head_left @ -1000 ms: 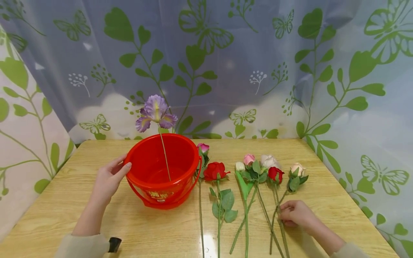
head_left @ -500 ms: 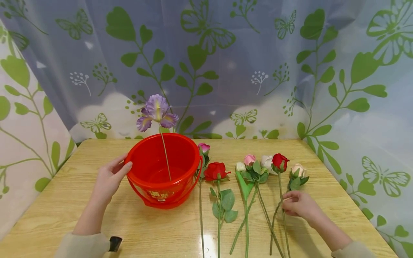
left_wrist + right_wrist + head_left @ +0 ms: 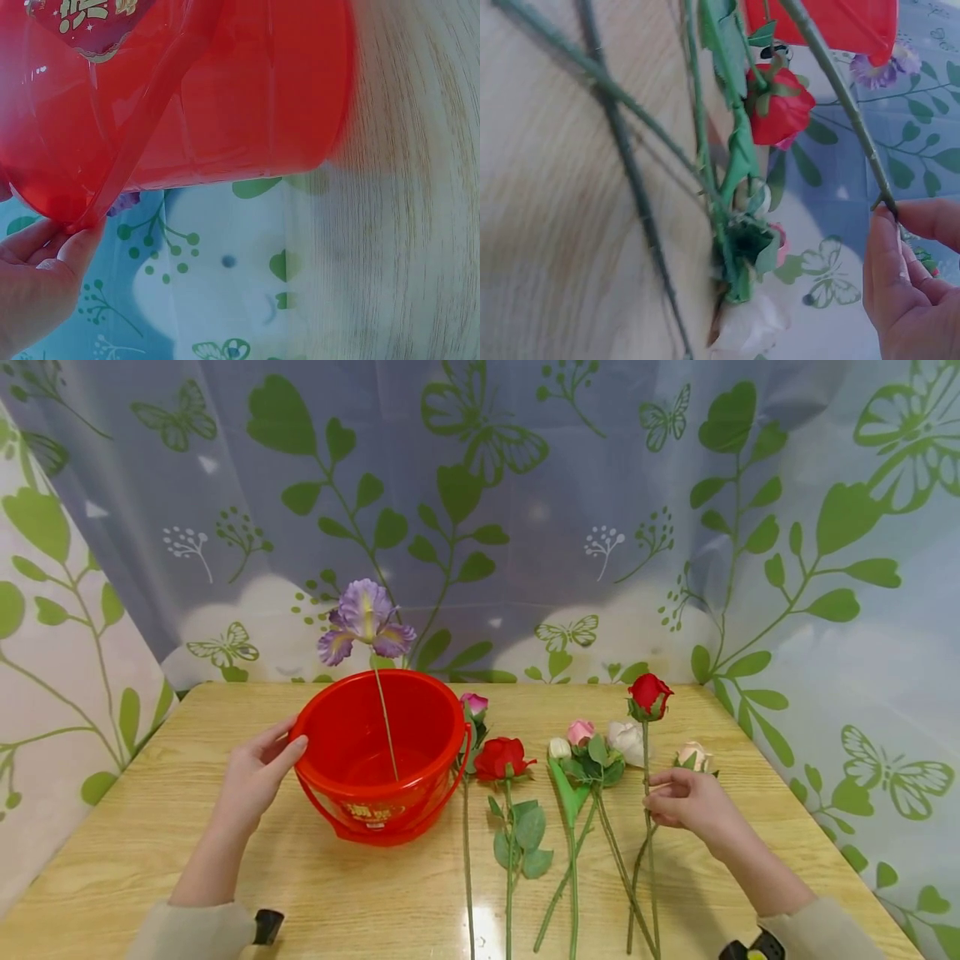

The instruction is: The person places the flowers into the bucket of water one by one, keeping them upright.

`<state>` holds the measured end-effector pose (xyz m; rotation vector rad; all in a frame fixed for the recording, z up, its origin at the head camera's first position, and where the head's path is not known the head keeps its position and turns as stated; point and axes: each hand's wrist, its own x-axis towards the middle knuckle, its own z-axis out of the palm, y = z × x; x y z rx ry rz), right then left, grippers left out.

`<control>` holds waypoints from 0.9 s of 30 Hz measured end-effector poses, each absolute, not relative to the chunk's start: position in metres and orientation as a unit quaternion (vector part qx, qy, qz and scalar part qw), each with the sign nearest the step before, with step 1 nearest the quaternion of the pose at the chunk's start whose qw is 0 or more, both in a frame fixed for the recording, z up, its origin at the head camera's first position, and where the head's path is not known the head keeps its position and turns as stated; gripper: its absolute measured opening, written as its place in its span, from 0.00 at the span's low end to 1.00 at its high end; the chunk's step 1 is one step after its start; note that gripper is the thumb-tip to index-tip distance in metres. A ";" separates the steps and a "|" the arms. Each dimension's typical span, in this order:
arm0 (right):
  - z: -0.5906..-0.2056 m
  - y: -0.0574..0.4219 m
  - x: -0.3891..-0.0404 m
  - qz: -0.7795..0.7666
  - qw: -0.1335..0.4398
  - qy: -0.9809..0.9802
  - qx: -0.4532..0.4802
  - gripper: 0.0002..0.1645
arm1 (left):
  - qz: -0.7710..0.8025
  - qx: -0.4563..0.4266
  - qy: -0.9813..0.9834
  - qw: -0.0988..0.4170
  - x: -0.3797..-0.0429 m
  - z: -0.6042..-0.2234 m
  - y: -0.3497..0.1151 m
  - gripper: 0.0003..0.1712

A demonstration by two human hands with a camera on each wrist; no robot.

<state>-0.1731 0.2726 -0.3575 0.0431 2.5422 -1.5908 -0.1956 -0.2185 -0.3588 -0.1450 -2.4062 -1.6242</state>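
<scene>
My left hand grips the rim of a red bucket at its left side, thumb outside. In the left wrist view the fingertips pinch the bucket's edge beside its handle. A purple iris stands in the bucket, leaning on nothing I can make out. My right hand pinches the stem of a red rose, whose bloom is raised above the table. The right wrist view shows the stem between thumb and fingers. Behind that hand lies a peach rose, partly hidden.
On the wooden table lie an open red rose, a magenta rose, a white calla lily, a pink rose and a white flower. Some stems cross. A patterned curtain hangs behind.
My right hand has lifted the red rose's bloom up off the table, away from the white flower, with its stem now near upright. My left hand stays on the bucket.
</scene>
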 end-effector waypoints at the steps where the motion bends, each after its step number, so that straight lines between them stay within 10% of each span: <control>1: -0.356 0.271 -0.174 -0.529 0.070 0.845 0.013 0.23 | -0.554 -0.049 -0.823 0.117 -0.196 -0.359 -0.219 0.30; 27: -0.338 0.219 -0.194 -0.569 0.026 0.821 -0.042 0.19 | -0.546 -0.055 -0.826 0.126 -0.195 -0.359 -0.219 0.29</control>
